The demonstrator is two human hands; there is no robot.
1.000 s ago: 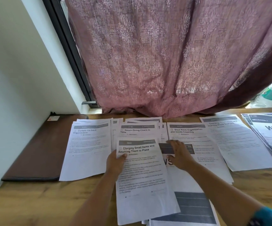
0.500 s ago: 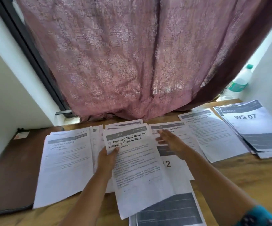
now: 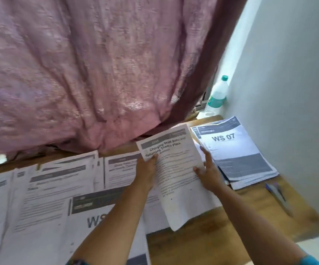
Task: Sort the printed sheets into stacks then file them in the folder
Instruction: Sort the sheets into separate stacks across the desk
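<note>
I'm gripping the flat white "Charging Small Items" sheet with left hand and right hand, fingers curled on both edges, beside the rectangular WS 07 stack.

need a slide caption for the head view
Both hands, left hand and right hand, hold the "Charging Small Items" sheet beside the WS 07 stack.
</note>
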